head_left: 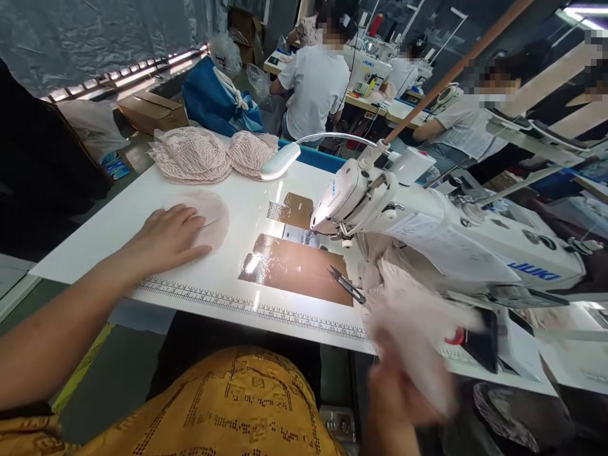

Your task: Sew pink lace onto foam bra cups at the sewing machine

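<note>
My left hand point(167, 239) lies flat, fingers stretched out, on a round pale pink padded cup point(209, 218) on the white table point(218, 285). My right hand point(401, 392) is low at the table's front edge, smeared by motion, and appears to grip a piece of pale pink fabric point(418, 335). A white sewing machine point(427, 231) stands just behind that fabric. Small thread snips point(346, 283) lie on a brown patch beside the machine's needle.
A pile of pink lace cups point(209, 155) sits at the table's far edge. A gooseneck lamp point(281, 161) reaches over the table. A printed ruler point(247, 306) runs along the front edge. Other people sit at machines behind, near a blue bag point(211, 101) and cardboard box point(152, 111).
</note>
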Demonstrator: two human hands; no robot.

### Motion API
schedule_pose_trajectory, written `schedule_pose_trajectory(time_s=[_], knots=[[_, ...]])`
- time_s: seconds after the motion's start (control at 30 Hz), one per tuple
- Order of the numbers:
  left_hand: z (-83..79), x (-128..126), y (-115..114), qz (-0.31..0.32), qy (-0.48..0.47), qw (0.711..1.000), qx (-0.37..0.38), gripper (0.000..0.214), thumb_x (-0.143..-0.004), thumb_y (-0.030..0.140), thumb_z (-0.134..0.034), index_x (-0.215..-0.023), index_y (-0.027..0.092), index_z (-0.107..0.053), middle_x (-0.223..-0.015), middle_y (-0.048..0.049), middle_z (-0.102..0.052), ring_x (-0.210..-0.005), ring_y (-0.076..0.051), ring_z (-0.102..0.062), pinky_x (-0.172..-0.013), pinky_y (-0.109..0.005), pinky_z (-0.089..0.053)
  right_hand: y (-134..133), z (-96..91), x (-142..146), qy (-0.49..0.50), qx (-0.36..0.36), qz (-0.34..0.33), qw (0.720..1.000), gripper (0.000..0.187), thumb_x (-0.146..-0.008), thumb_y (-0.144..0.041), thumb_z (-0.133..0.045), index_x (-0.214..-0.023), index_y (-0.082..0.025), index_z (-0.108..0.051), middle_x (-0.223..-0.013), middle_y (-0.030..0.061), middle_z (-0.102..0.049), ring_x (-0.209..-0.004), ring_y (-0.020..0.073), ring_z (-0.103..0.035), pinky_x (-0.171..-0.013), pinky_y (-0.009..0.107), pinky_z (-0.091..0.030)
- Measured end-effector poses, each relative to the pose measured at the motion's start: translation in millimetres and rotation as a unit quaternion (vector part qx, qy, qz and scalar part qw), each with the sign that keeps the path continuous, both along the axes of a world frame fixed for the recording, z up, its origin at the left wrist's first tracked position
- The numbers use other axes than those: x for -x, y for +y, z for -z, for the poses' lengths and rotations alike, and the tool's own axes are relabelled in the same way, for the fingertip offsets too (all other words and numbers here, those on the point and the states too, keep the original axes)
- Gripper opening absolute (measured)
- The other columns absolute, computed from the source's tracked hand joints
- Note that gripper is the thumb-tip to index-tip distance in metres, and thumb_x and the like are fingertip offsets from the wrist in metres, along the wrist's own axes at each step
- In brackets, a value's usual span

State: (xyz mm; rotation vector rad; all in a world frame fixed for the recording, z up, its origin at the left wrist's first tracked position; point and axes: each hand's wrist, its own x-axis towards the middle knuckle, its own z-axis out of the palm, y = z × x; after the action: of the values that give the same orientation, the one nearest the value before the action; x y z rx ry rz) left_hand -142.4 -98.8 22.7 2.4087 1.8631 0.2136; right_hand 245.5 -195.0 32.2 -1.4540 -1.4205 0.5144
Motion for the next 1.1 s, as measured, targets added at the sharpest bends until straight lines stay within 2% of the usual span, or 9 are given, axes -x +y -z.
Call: schedule_pose_trajectory(time_s=[0.13,0.2,0.37,0.53,0.6,0.7,0.83,0.93,1.1], knots=[[-19.7,-70,-28,0.234,-0.146,0.96,-0.042,0.074,-0.082,0.045,-0.062,-0.144,0.016,-0.035,-0.15,-0.0159,-0.039,-0.141,-0.032,-0.032,-0.116,-0.047,-0.027,25,15.2,63,-0.081,0.026,-0.279,0.956,0.011,-0.085,-0.026,-0.057,-0.076,-0.023,-0.063,-0.069,-0.0003,-0.067,-0.06,0.0151,-0.061,-0.056,0.025,-0.048],[-22.3,-99,-36,0.304,-0.182,0.935,-0.02,0.054,-0.082,0.026,-0.057,-0.135,0.019,-0.047,-0.13,-0.0104,-0.061,-0.122,-0.027,-0.054,-0.112,-0.046,-0.033,33,15.9,80,-0.088,-0.019,-0.295,0.951,0.004,-0.078,-0.019,-0.058,-0.077,-0.023,-0.059,-0.068,-0.0024,-0.065,-0.057,0.013,-0.058,-0.053,0.023,-0.044],[-8.9,-93,-24,0.152,-0.176,0.969,-0.081,0.026,-0.073,0.01,-0.047,-0.089,0.018,-0.066,-0.084,-0.0047,-0.07,-0.076,-0.02,-0.065,-0.068,-0.028,-0.049,35,3.0,61,-0.085,-0.151,-0.215,0.961,0.02,-0.071,-0.011,-0.065,-0.079,-0.025,-0.052,-0.071,-0.005,-0.063,-0.058,0.0123,-0.059,-0.052,0.022,-0.043],[-5.2,-77,-17,0.029,-0.268,0.962,-0.045,0.031,-0.077,0.014,-0.047,-0.1,0.016,-0.067,-0.091,-0.0067,-0.07,-0.083,-0.022,-0.065,-0.069,-0.03,-0.048,42,-4.6,43,-0.115,-0.212,-0.117,0.964,0.02,-0.075,-0.012,-0.066,-0.079,-0.025,-0.051,-0.075,-0.0034,-0.063,-0.065,0.0137,-0.06,-0.058,0.024,-0.044],[-7.7,-86,-21,0.053,-0.399,0.909,0.107,0.024,-0.088,0.027,-0.048,-0.095,0.016,-0.068,-0.082,-0.0057,-0.069,-0.073,-0.02,-0.064,-0.064,-0.028,-0.048,49,-5.4,47,-0.12,-0.146,-0.107,0.976,0.014,-0.078,-0.018,-0.067,-0.076,-0.024,-0.054,-0.075,-0.0016,-0.064,-0.067,0.0147,-0.06,-0.061,0.025,-0.044],[-11.2,-104,-29,0.164,-0.559,0.737,0.343,0.043,-0.097,0.047,-0.04,-0.111,0.016,-0.066,-0.078,-0.0071,-0.069,-0.071,-0.021,-0.066,-0.067,-0.031,-0.052,59,-2.6,55,-0.03,0.065,-0.19,0.979,0.009,-0.083,-0.031,-0.064,-0.08,-0.022,-0.063,-0.078,0.001,-0.066,-0.07,0.0164,-0.06,-0.064,0.027,-0.045],[-12.2,-111,-34,0.24,-0.614,0.588,0.468,0.079,-0.095,0.051,-0.048,-0.156,0.021,-0.008,-0.11,-0.0147,-0.068,-0.103,-0.025,-0.064,-0.094,-0.042,-0.049,63,8.3,58,0.219,0.267,-0.278,0.896,0.023,-0.083,-0.041,-0.064,-0.092,-0.021,-0.071,-0.076,0.0002,-0.067,-0.07,0.0182,-0.061,-0.064,0.029,-0.05],[-9.2,-102,-32,0.232,-0.599,0.586,0.494,0.094,-0.09,0.046,-0.059,-0.156,0.021,0.004,-0.109,-0.0146,-0.067,-0.095,-0.023,-0.065,-0.089,-0.039,-0.051,62,16.3,54,0.291,0.291,-0.292,0.863,0.024,-0.073,-0.037,-0.076,-0.092,-0.022,-0.075,-0.073,-0.0004,-0.069,-0.068,0.0188,-0.063,-0.066,0.031,-0.053],[-0.6,-92,-19,0.094,-0.61,0.7,0.358,0.081,-0.084,0.037,-0.067,-0.153,0.025,-0.025,-0.107,-0.0092,-0.064,-0.098,-0.021,-0.062,-0.085,-0.033,-0.052,66,21.1,49,0.332,0.257,-0.313,0.852,0.018,-0.073,-0.042,-0.076,-0.077,-0.024,-0.078,-0.076,0.0023,-0.072,-0.071,0.0208,-0.066,-0.071,0.036,-0.055]])
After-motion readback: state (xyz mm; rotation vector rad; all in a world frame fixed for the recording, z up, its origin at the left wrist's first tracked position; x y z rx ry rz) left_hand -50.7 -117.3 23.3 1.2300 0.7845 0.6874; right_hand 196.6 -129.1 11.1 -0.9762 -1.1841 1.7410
